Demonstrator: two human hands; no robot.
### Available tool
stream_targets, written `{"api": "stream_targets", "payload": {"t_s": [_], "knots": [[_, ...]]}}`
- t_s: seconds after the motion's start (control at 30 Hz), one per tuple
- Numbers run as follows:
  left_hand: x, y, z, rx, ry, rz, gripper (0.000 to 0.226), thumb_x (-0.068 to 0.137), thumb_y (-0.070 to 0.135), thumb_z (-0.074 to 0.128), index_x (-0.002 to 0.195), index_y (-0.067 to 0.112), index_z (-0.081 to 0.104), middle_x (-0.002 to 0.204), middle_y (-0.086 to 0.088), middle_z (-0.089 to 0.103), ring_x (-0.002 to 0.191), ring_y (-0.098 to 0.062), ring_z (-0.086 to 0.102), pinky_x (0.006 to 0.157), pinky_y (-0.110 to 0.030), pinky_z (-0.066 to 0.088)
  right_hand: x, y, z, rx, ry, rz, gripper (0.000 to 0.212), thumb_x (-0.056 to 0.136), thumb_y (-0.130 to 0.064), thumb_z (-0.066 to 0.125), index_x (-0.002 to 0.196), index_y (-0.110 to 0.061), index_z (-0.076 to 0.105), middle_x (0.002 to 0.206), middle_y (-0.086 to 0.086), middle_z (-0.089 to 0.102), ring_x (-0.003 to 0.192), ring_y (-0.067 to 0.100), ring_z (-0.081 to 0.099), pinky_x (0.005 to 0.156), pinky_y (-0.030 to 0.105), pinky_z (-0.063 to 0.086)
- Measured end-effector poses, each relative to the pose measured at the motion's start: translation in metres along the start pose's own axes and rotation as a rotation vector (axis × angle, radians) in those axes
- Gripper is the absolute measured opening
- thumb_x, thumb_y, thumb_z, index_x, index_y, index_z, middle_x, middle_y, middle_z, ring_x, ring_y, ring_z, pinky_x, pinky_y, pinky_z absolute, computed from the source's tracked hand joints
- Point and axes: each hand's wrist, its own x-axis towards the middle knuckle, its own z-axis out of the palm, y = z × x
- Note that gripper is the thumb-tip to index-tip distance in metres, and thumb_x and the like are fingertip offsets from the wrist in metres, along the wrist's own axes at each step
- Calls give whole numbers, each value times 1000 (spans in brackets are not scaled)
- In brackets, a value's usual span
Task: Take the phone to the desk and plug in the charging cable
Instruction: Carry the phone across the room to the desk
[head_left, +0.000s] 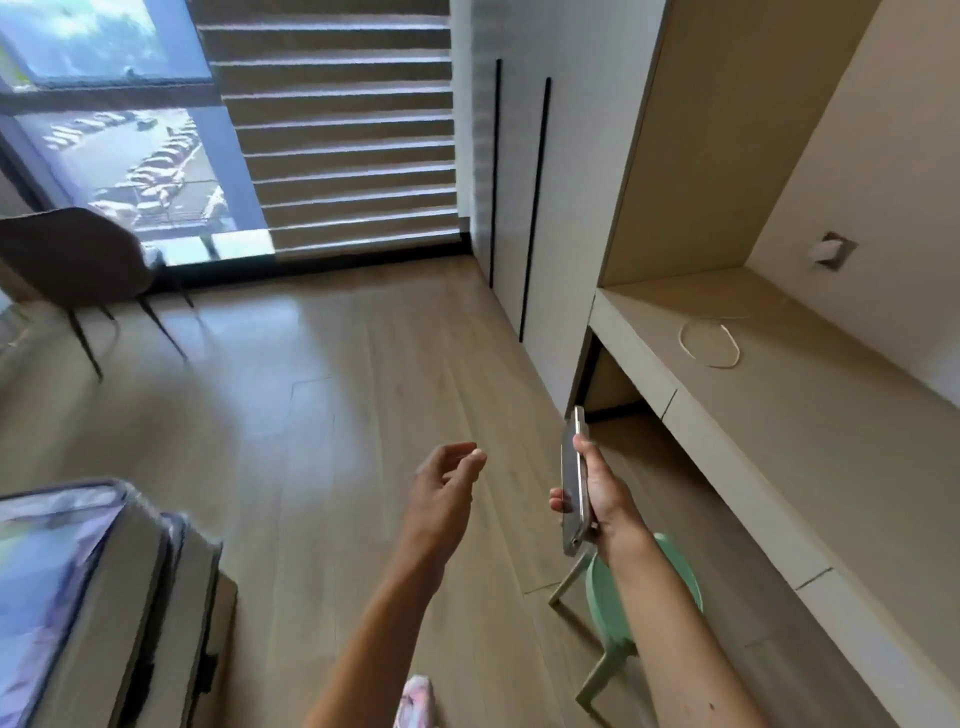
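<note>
My right hand (605, 491) grips a slim light-coloured phone (575, 483) edge-on, held upright over the floor just left of the desk's front edge. My left hand (447, 478) hangs free beside it, fingers loosely curled and apart, holding nothing. The built-in beige desk (810, 415) runs along the right wall. On its top lies a thin white charging cable (709, 343) coiled in a loop, far beyond the phone. A white charger plug (826, 251) sits in a wall socket above the desk's back.
A mint-green stool (613, 613) stands under my right forearm, by the desk opening. A bed corner (104, 597) fills the lower left. A brown chair (78, 260) stands by the window. White wardrobe doors (519, 208) adjoin the desk. Wooden floor (311, 389) lies ahead.
</note>
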Motion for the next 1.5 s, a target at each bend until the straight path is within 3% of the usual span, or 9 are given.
{"api": "stream_targets", "payload": {"t_s": [0.27,0.4,0.5,0.6,0.77,0.9,1.03,1.23,1.5], "knots": [[207,57,36,80,-277,40,11,96,36,60,104,36,66,114,2,72,108,-14,67,86,-30,53,124,-99,43,133,184,44,72,55,-78,64,99,-21,62,63,10,67,58,23,64,66,37,50],[288,71,79,95,-394,27,15,96,35,60,108,32,68,112,3,73,108,-13,67,89,-31,53,189,-138,34,212,270,30,51,75,-73,61,96,-26,60,62,8,65,55,19,61,67,36,51],[349,73,118,122,-449,31,21,95,37,60,113,29,69,111,5,73,107,-12,68,86,-29,53,248,-166,23,221,281,25,48,80,-73,56,97,-29,58,75,13,66,59,20,61,72,37,51],[412,80,160,171,-472,50,31,96,40,58,121,24,66,116,4,71,110,-12,66,89,-30,54,313,-198,9,234,308,32,43,83,-71,55,90,-28,57,71,11,68,57,20,64,70,36,53],[500,110,236,217,-518,67,22,95,41,58,113,33,67,114,7,71,109,-12,66,96,-37,54,399,-258,-18,203,342,66,60,72,-77,54,84,-19,61,67,10,73,64,24,67,72,37,52],[552,126,303,227,-597,40,28,94,42,60,118,28,65,116,5,70,110,-13,65,91,-34,53,450,-296,-48,244,360,57,71,59,-82,55,92,-19,60,66,7,73,57,19,65,56,29,50],[604,131,383,261,-736,-8,31,93,39,62,120,24,63,120,0,68,113,-16,64,96,-37,52,506,-323,-89,356,444,13,73,57,-75,62,95,-13,65,62,9,68,63,25,61,72,43,48],[673,135,487,360,-959,-5,56,75,51,63,122,21,61,115,2,69,109,-15,65,95,-38,53,577,-346,-147,433,578,70,70,77,-65,55,115,-7,62,59,7,64,63,27,63,70,37,49],[745,126,608,617,-1226,-160,72,80,47,76,139,16,50,127,0,61,112,-17,61,100,-38,51,656,-385,-205,621,720,135,56,87,-60,60,92,-4,69,62,9,71,67,29,71,84,44,55]]}}
